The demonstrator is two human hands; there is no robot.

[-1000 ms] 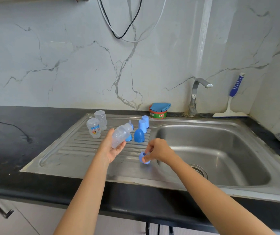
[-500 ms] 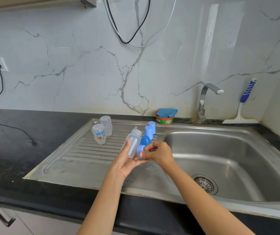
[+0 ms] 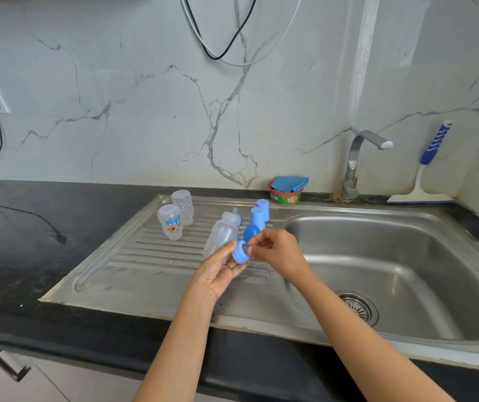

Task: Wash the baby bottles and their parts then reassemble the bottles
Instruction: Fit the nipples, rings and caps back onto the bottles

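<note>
Two hands: both are raised over the drainboard [image 3: 134, 265], just left of the basin [image 3: 406, 256], and nearly meet.
Left hand [image 3: 218, 274]: palm up, thumb and fingers wrapped around the lower part of a clear baby bottle [image 3: 221, 236].
Clear baby bottle: tilted, with its open neck pointing up and away from the person.
Right hand [image 3: 277, 253]: fingertips pinch a blue screw ring [image 3: 239, 253].
Blue screw ring: held beside the bottle's lower end and touching the left fingers, its round opening turned toward the camera.
Other bottles: a printed bottle [image 3: 171, 223] and a plain bottle [image 3: 183, 207] stand upside down at the back left of the drainboard, the plain one just behind; whether they touch cannot be told.
Blue parts: two tall caps [image 3: 257, 217] stand upright near the basin's corner, and a darker dome cap [image 3: 250, 232] sits in front of them, partly hidden by the right hand.
Teat [image 3: 236, 215]: peeks out behind the held bottle's neck.
Back edge: a faucet [image 3: 357, 163], a dish soap tub [image 3: 286, 196] with a folded blue cloth [image 3: 289, 182] on top, and a squeegee [image 3: 426, 169] leaning on the marble wall.
Tabletop [image 3: 44, 242]: black, with a dark cable [image 3: 29, 214] lying across its left part.
</note>
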